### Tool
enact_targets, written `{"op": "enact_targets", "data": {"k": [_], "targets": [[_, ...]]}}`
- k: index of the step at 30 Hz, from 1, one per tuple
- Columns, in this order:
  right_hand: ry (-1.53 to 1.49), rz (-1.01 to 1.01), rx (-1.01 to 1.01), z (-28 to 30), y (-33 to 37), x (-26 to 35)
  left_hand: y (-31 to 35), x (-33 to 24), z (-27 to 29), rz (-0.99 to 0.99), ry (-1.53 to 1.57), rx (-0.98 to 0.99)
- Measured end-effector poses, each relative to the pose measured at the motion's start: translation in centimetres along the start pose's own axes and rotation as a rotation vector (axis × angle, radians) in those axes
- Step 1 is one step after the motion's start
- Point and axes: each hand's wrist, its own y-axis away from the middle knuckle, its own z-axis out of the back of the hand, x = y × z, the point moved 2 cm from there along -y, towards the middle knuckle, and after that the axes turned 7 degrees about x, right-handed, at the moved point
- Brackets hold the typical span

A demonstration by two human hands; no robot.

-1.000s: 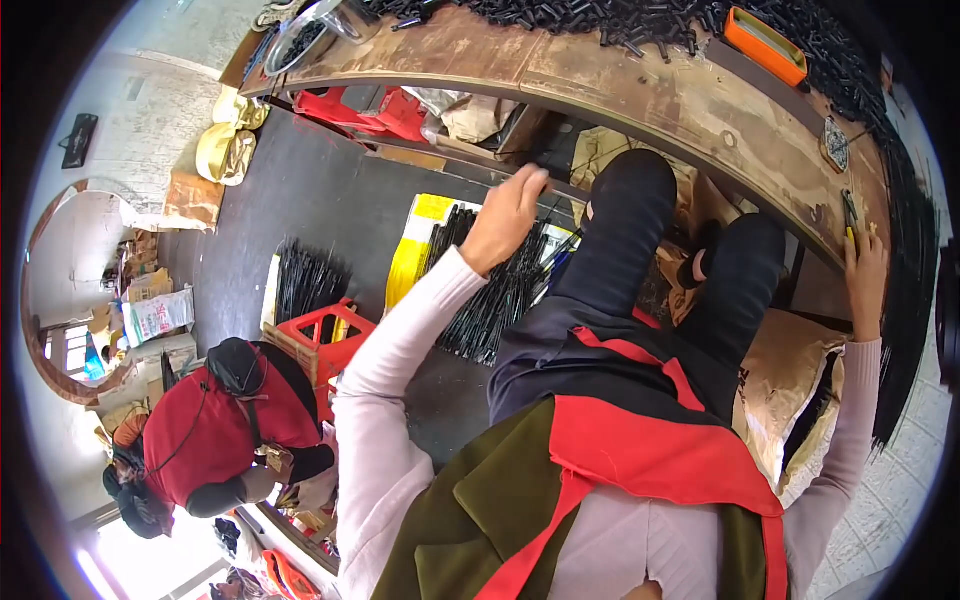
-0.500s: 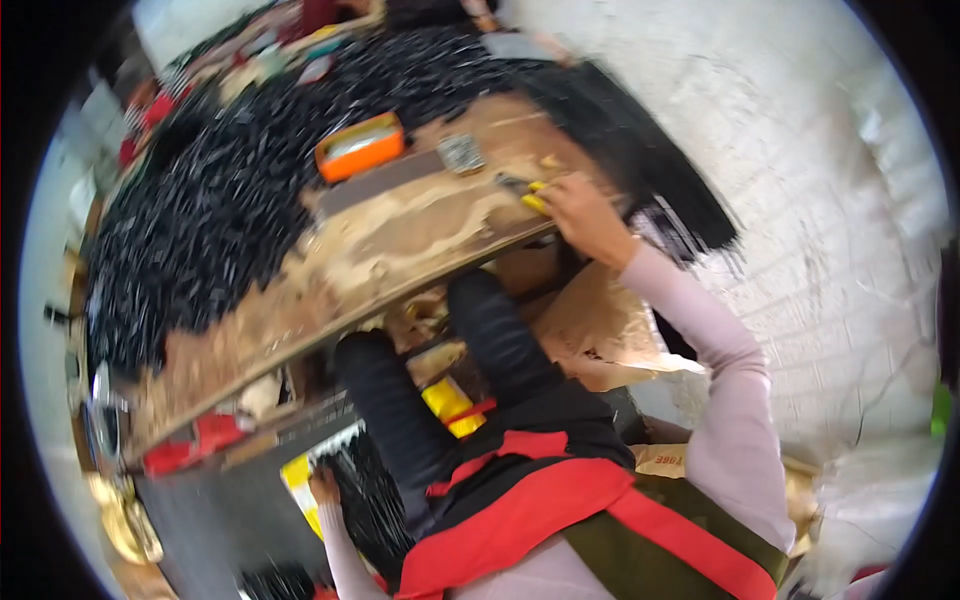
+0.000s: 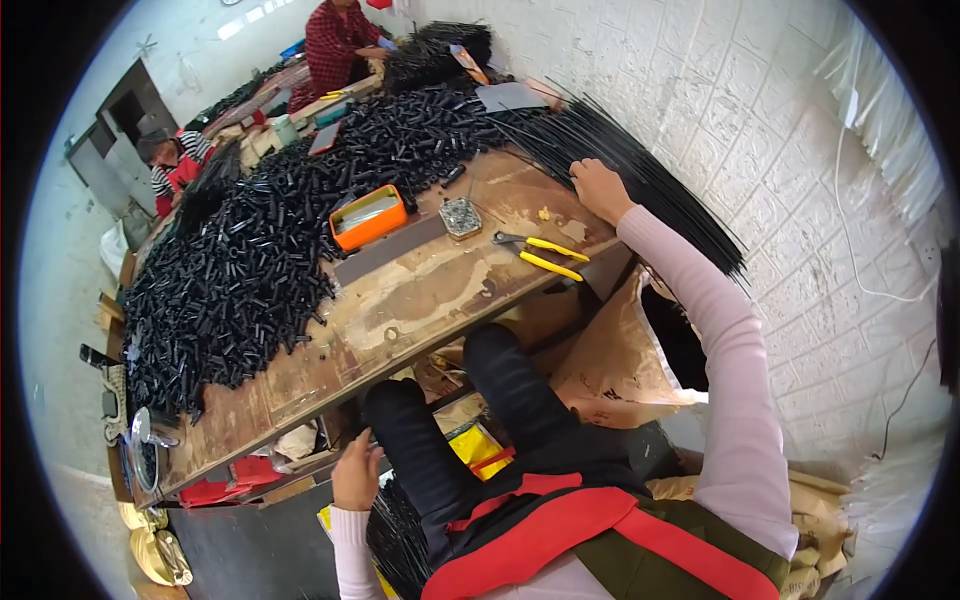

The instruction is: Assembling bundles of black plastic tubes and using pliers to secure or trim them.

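Long thin black rods [image 3: 655, 190] lie in a loose bundle at the table's right end, beside the wall. At their near edge is my right hand [image 3: 602, 192], its fingers bent and close together; what they grip, if anything, is hidden. Yellow-handled cutting pliers [image 3: 545, 255] lie on the wood just nearer to me, their handles apart. Below the table edge, beside my left knee, my left hand [image 3: 354, 478] is raised with fingers apart and nothing in it. Under that hand, more thin black rods [image 3: 400, 535] rest next to my leg, partly covered.
A large heap of short black tubes [image 3: 235, 290] covers the table's left and far parts. An orange tray [image 3: 368, 218] and a small box of metal bits [image 3: 461, 218] stand mid-table. A brown paper sack [image 3: 615, 365] hangs below the right edge. Two people work farther back.
My right hand has let go of the pliers, now lying on the table, and moved to the rods. My left hand has risen off the rods beside my leg.
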Motion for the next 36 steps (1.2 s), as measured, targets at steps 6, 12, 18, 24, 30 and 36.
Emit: {"op": "enact_targets", "data": {"k": [6, 12, 18, 24, 30, 36], "targets": [[0.030, 0.078, -0.089, -4.4, -6.9, 0.4, 0.3, -2.2, -0.7, 0.074, 0.024, 0.052], [-0.387, 0.496, 0.085, -1.9, -9.9, 9.1, 2.2, -1.0, -2.0, 0.101, 0.149, 0.115], [-0.231, 0.656, -0.034, -6.1, -9.7, 10.4, 0.8, -1.1, -2.4, 0.067, 0.190, 0.108], [-0.252, 0.639, 0.004, -5.8, -10.1, 10.6, 1.8, 0.6, -3.8, 0.112, 0.264, 0.124], [-0.245, 0.674, -0.008, -4.8, -12.6, 10.6, 1.6, 0.7, -3.6, 0.115, 0.273, 0.140], [-0.832, 0.244, -0.096, -3.7, -17.8, 11.2, 1.3, 0.2, -3.6, 0.153, 0.355, 0.170]]}}
